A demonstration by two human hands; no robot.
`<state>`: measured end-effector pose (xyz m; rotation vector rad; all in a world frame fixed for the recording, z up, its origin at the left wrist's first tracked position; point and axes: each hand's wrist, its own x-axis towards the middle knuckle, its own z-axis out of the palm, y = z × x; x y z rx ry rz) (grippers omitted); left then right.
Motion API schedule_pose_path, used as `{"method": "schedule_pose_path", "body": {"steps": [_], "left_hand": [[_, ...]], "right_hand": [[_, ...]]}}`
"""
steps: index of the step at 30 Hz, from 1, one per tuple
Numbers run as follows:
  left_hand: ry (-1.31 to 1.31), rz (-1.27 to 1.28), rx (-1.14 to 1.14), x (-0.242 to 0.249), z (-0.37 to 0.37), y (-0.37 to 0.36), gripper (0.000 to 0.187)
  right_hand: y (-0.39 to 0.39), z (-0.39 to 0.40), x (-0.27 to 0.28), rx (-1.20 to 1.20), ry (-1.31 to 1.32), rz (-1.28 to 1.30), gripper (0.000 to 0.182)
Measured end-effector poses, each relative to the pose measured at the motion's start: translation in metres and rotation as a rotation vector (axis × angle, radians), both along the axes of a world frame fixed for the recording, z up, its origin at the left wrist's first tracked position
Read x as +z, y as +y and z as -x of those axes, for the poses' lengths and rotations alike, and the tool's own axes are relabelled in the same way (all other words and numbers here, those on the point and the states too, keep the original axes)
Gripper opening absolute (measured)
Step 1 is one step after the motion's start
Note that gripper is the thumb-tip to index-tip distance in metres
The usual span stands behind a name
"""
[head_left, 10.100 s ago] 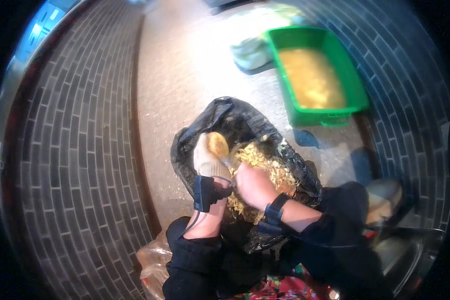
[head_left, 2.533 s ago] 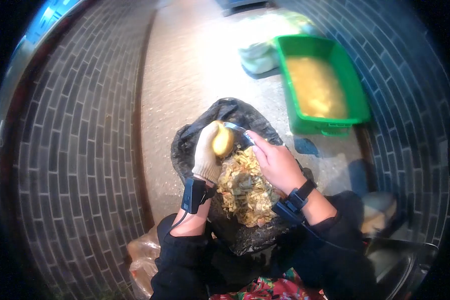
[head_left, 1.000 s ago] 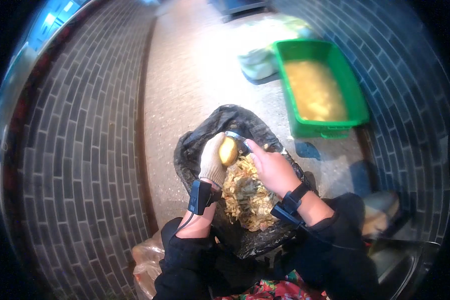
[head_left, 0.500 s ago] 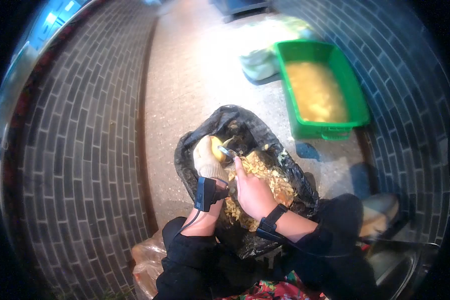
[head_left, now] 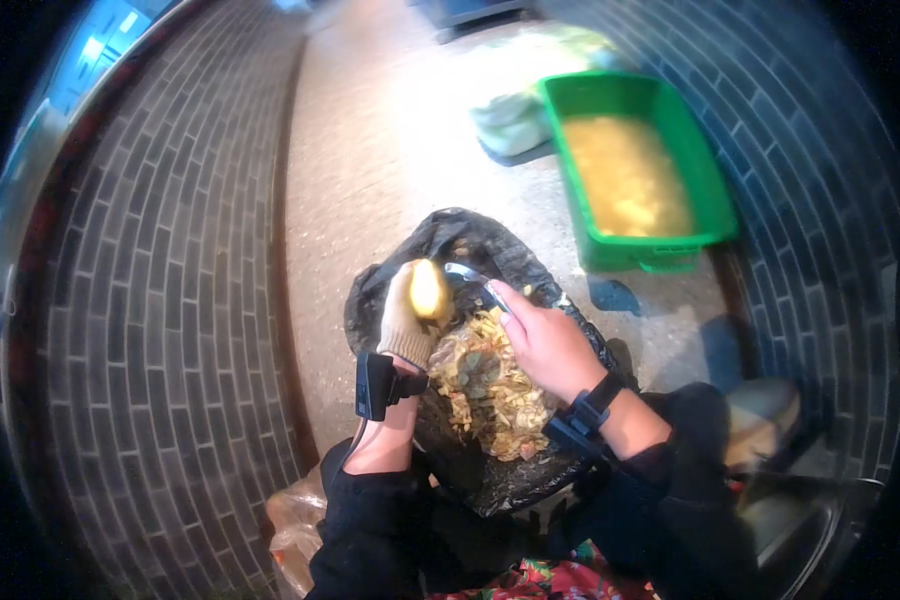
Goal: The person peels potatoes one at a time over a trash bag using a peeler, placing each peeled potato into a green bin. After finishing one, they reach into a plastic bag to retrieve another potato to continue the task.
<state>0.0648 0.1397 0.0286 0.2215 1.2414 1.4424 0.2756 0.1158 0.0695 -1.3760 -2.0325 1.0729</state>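
Note:
My left hand [head_left: 404, 322], in a pale knit glove, is closed round a yellow peeled potato [head_left: 429, 291]. My right hand [head_left: 545, 338] is bare and grips a metal peeler [head_left: 477, 277], its head just right of the potato and apart from it. Both hands are over a container lined with a black plastic bag [head_left: 525, 262]. Inside the bag lies a heap of peelings [head_left: 492, 392].
A green tub [head_left: 711, 190] holding yellowish contents [head_left: 625, 175] stands at the upper right. Beside it sits a pale sack [head_left: 512, 120]. Brick walls [head_left: 185, 270] rise on both sides. A clear plastic bag [head_left: 297, 525] lies at lower left.
The peeler has moved off the potato, and my right hand has shifted right. My left hand has moved slightly left, with the potato now more upright. More of the peelings shows between my arms.

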Motion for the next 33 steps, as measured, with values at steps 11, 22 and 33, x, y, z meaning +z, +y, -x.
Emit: {"method": "schedule_pose_path", "body": {"steps": [11, 22, 33], "left_hand": [[0.056, 0.272, -0.252, 0.005, -0.02, -0.002, 0.042], [0.205, 0.149, 0.039, -0.024, -0.012, 0.002, 0.031], [0.017, 0.043, 0.293, -0.028, 0.01, 0.01, 0.052]], "right_hand": [[0.01, 0.003, -0.002, 0.031, -0.106, 0.008, 0.043], [-0.03, 0.034, -0.017, 0.054, -0.218, -0.034, 0.05], [-0.053, 0.048, -0.028, 0.182, -0.172, -0.035, 0.056]]}}
